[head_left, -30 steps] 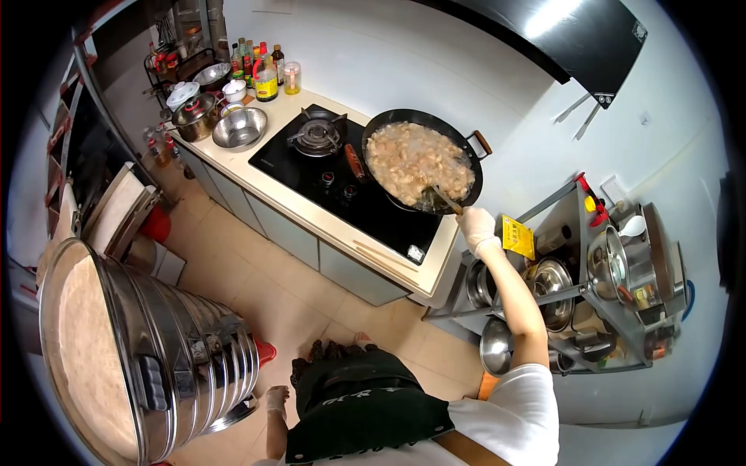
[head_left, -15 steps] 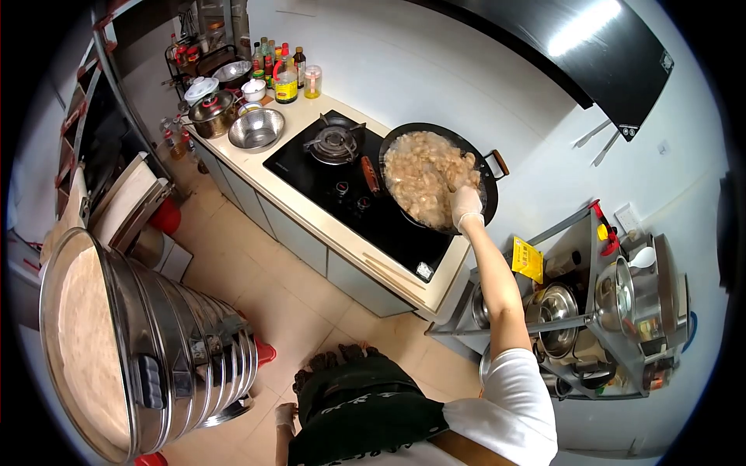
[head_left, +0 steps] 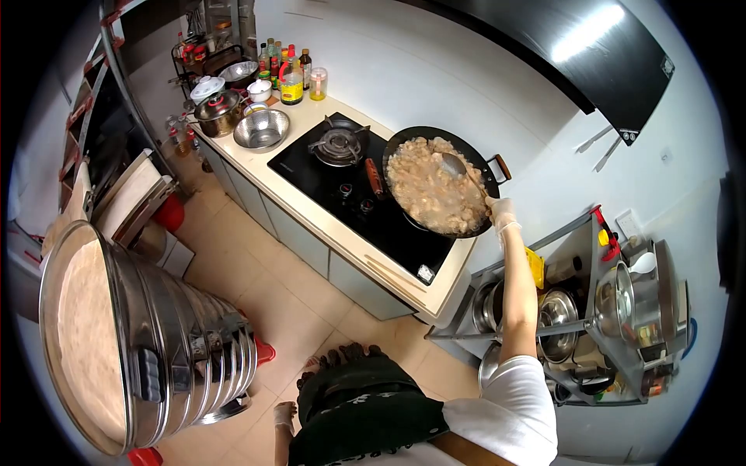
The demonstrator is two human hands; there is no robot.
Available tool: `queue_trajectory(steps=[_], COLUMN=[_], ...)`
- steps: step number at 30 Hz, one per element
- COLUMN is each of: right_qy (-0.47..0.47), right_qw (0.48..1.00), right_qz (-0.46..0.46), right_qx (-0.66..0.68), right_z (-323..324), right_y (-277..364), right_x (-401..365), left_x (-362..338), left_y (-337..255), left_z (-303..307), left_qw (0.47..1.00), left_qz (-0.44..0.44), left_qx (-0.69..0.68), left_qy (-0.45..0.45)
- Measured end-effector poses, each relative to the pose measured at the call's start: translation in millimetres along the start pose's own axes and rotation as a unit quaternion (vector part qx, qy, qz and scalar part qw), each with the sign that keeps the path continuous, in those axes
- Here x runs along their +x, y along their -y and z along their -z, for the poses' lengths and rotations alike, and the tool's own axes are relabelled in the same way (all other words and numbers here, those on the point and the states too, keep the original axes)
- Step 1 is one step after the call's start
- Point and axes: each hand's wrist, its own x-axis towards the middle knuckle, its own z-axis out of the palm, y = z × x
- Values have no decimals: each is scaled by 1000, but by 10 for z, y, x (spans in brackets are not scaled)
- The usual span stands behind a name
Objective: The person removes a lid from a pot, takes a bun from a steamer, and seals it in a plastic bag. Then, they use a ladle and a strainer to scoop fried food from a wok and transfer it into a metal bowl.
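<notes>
Slantwise from right hand (head_left: 502, 211), ladle (head_left: 452, 164) toward bottles (head_left: 291, 88).

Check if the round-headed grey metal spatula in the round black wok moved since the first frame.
Yes. Judged against the wok, the spatula has shifted its head from near the counter-front rim towards the wall-side rim.

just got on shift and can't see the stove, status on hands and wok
Right hand gripping ladle, its head over food in wok. Left hand low beside apron. Nothing seen blocking ladle.
</notes>
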Motion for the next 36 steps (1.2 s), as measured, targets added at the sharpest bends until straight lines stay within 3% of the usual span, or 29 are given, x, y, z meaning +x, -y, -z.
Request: queue_trajectory(steps=[5, 10, 15, 16, 19, 21, 23, 24, 28, 31, 32, 34, 36], right_qy=[29, -32, -77, -50, -69, -48, -35, -61, -66, -56, -50, -23, -8], right_qw=[997, 999, 995, 998, 985, 986, 979, 974, 967, 947, 936, 901, 861], right_qz=[-58, -35, 63, 29, 100, 95, 121, 124, 143, 161, 170, 231, 281], right_qx=[30, -11, -16, -31, -123, -127, -158, -181, -199, -273, -305, -366, -425], right_z=[530, 608, 351, 300, -60, -51, -77, -85, -146, -416, -368, -388, -345], right_y=[-50, -144, -116, -10, 1, 235, 359, 471, 893, 892, 1001, 930, 841], right_x=[-180, -291, -97, -72, 112, -99, -84, -141, -305, -92, -287, -309, -378], left_x=[90, 158, 124, 170, 87, 37, -4, 182, 111, -49, -88, -107, -56], left_y=[-26, -126, -201, -195, -212, -231, -108, 143, 252, 254, 207, 233, 275], left_z=[7, -25, -37, -1, -13, 7, 47, 31, 9, 44, -19, 6, 7], left_qw=[1000, 999, 998, 998, 997, 998, 1000, 998, 996, 999, 998, 974, 975], left_qz=[8, -23, -47, -40, -32, -30, -25, -47, 37, -25, 23, -169, -174], left_qx=[8, 8, 42, 43, 68, 59, 17, 19, 65, 48, 40, 151, 135], left_qy=[20, 40, 15, 20, -6, -15, 0, -42, -56, 8, -42, 19, 23])
